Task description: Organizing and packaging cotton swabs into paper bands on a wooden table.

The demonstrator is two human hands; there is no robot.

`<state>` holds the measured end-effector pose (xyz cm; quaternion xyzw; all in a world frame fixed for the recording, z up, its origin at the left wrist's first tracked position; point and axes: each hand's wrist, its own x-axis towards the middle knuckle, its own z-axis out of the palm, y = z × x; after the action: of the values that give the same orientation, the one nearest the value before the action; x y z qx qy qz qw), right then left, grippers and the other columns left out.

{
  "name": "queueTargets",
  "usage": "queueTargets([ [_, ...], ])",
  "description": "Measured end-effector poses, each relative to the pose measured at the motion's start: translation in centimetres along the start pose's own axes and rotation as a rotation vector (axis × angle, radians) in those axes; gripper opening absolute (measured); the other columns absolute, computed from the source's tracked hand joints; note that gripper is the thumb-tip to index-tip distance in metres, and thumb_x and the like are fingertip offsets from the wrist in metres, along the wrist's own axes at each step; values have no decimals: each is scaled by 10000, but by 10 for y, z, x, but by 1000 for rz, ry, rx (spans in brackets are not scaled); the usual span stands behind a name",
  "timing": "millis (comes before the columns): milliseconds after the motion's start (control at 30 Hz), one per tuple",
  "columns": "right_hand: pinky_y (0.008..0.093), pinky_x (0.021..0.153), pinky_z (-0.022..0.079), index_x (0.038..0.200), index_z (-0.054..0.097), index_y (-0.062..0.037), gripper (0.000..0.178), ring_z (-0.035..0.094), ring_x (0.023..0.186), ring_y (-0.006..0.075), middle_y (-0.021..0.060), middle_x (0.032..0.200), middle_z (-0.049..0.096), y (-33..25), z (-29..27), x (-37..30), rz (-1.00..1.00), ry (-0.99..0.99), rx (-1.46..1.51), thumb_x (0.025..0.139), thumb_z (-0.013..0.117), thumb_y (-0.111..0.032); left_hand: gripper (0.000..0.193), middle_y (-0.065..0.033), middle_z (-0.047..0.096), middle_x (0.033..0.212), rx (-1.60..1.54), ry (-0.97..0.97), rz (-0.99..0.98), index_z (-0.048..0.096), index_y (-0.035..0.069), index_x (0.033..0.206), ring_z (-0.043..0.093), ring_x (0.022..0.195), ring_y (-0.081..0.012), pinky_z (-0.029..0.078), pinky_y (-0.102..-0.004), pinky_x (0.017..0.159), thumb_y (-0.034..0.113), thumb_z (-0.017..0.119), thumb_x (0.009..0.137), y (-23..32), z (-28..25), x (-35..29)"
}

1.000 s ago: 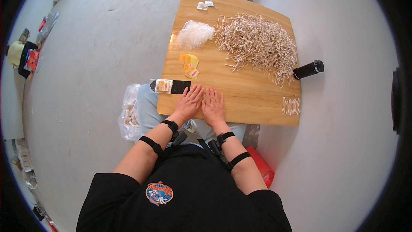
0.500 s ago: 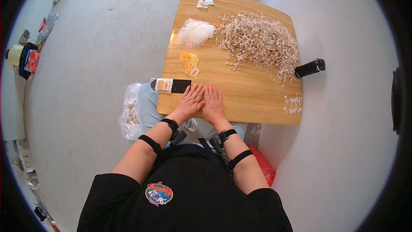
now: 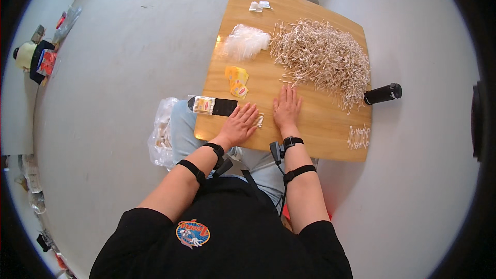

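One wooden table (image 3: 315, 137) bearing a big swab heap (image 3: 325, 59). Right hand (image 3: 287, 109) just nearer the person than heap: flat, unclenched. Left hand (image 3: 239, 125) nearer and left of heap: palm down, fingers extended, partly covering a small swab row (image 3: 259, 120). Clear sleeves (image 3: 245, 42) left of heap; yellow cards (image 3: 237, 79) left and nearer.
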<state>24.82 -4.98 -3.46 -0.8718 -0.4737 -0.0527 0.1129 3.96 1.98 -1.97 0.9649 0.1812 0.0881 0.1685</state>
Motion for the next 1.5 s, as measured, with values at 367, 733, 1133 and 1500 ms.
queueTargets([
  [367, 456, 883, 482, 1035, 590, -63, 186, 561, 1074, 352, 150, 1087, 594, -15, -5, -46, -107, 197, 373, 852, 624, -53, 617, -98, 319, 1569, -5, 37, 10, 375, 76, 1477, 267, 1461, -277, 197, -453, 1192, 368, 517, 953, -5, 5, 0],
  [733, 438, 818, 452, 879, 620, -90, 59, 548, 911, 333, 106, 893, 596, -25, -6, -35, 13, 233, 377, 829, 649, -105, 623, -88, 310, 1574, -6, 25, 5, 364, 68, 1480, 253, 1466, -280, 186, -450, 1197, 368, 510, 954, -4, 3, -1],
  [1133, 433, 770, 460, 852, 632, -93, 66, 551, 850, 314, 96, 836, 575, -16, -14, -8, 78, 349, 341, 813, 683, -107, 625, -91, 316, 1571, -1, 46, 12, 370, 76, 1480, 260, 1463, -270, 193, -449, 1194, 379, 514, 952, -5, 5, 0],
  [1500, 405, 766, 488, 912, 694, -67, 150, 579, 870, 319, 107, 845, 608, -50, -13, -39, -155, 163, 571, 785, 633, -16, 629, -161, 302, 1564, 8, 19, 3, 371, 39, 1472, 255, 1463, -297, 191, -455, 1194, 373, 505, 956, -5, 3, -1],
])
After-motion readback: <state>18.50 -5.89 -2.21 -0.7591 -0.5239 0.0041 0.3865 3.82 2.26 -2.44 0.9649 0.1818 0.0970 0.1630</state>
